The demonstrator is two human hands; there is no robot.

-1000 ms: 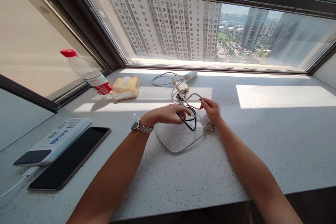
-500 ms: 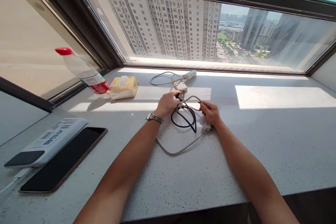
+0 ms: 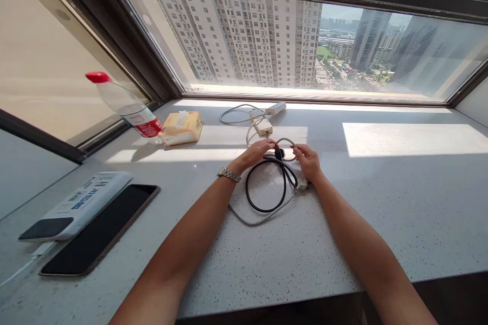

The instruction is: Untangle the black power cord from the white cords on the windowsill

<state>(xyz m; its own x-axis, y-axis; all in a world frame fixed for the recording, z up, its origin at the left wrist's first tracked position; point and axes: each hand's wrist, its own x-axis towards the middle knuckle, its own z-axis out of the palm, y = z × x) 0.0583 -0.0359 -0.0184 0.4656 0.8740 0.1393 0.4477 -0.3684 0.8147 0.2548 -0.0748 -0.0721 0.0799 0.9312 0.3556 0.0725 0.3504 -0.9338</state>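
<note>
Left hand (image 3: 254,155) and right hand (image 3: 308,161) each pinch the black cable (image 3: 267,190) at its plug end (loop resting slack on the surface (image 3: 381,203)), keeping it clear of the white cable (image 3: 263,216).

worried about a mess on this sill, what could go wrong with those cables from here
1. The black cable loops over the white cable between the left hand and right hand; pulling one may knot or drag the other.
2. The white cable seems to run to the adapters behind; a tug could slide them.
3. The bottle stands close to the left arm's side; a wide sweep might tip it.
</note>
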